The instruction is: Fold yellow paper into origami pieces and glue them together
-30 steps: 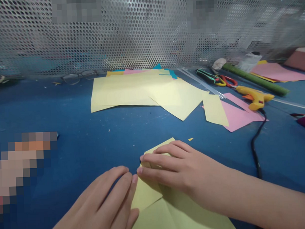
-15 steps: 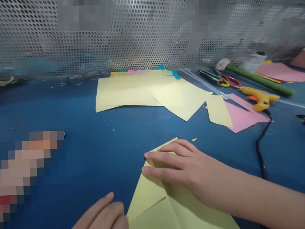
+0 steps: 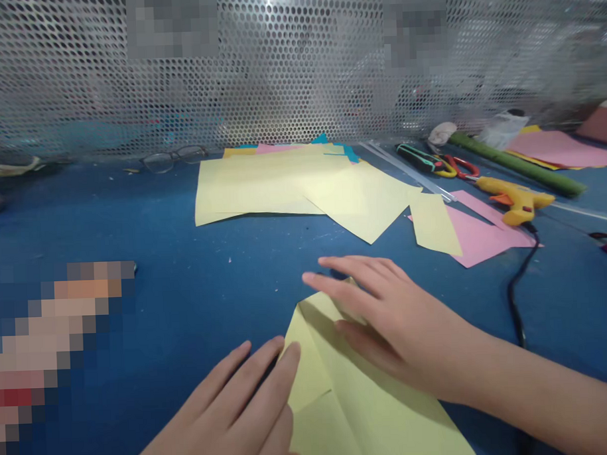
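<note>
A pale yellow sheet of paper [image 3: 384, 404] lies on the blue table near me, with its left corner folded over into a flap [image 3: 308, 367] and a crease running down the middle. At the folded left edge, my left hand [image 3: 244, 402] has its fingers stretched out, the tips against the paper; its thumb is mostly hidden. My right hand [image 3: 386, 311] is over the sheet's upper part, fingers spread and nothing held in them. A shadow beneath it falls across the paper.
More pale yellow sheets [image 3: 262, 182] lie ahead, beside pink paper pieces [image 3: 476, 238]. To the right are a yellow glue gun [image 3: 516, 200] with a black cord, a cutter [image 3: 418, 158] and a green stem [image 3: 520, 163]. Glasses [image 3: 174, 159] lie by the perforated metal screen [image 3: 298, 75].
My right hand has lifted from the folded edge and shifted up and right, its fingers opening. My left hand has come up and right onto the paper's left edge.
</note>
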Motion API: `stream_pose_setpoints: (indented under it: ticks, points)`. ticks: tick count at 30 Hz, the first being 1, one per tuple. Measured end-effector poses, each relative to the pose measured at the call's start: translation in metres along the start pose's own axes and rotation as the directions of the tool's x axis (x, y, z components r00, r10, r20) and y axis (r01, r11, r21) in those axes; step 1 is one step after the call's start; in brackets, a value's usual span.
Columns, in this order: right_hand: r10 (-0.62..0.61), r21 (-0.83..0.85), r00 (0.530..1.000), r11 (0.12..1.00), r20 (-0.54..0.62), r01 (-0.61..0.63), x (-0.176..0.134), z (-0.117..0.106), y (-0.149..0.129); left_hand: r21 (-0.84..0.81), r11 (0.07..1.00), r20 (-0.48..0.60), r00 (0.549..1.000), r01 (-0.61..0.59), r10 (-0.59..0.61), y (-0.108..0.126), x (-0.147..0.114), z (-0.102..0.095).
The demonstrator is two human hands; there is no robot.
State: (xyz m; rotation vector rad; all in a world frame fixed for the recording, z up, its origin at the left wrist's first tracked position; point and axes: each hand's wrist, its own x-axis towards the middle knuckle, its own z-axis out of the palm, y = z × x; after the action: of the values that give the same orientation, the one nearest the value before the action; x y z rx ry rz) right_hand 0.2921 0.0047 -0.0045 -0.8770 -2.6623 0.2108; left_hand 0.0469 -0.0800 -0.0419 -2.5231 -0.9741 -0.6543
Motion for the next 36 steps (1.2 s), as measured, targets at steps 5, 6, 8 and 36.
stream_pose_setpoints:
  ticks: [5,6,8,36]
  points:
    - [0.283,0.150,0.958,0.950,-0.049,-0.273,0.001,-0.006,0.005,-0.019,0.998,0.038,0.997,0.062,-0.061,0.000,0.006,0.002]
    - [0.324,0.218,0.945,0.926,-0.036,-0.309,0.002,-0.007,0.005,-0.019,0.998,0.047,0.997,0.065,-0.064,0.000,0.007,0.002]
    - [0.385,0.370,0.922,0.863,-0.036,-0.345,0.002,-0.008,0.003,-0.004,0.997,0.063,0.995,0.075,-0.075,0.001,0.008,0.001]
    - [-0.408,0.085,0.913,0.909,-0.008,0.407,0.002,-0.010,-0.001,-0.122,0.980,0.241,0.962,0.157,-0.124,0.002,0.014,-0.006]
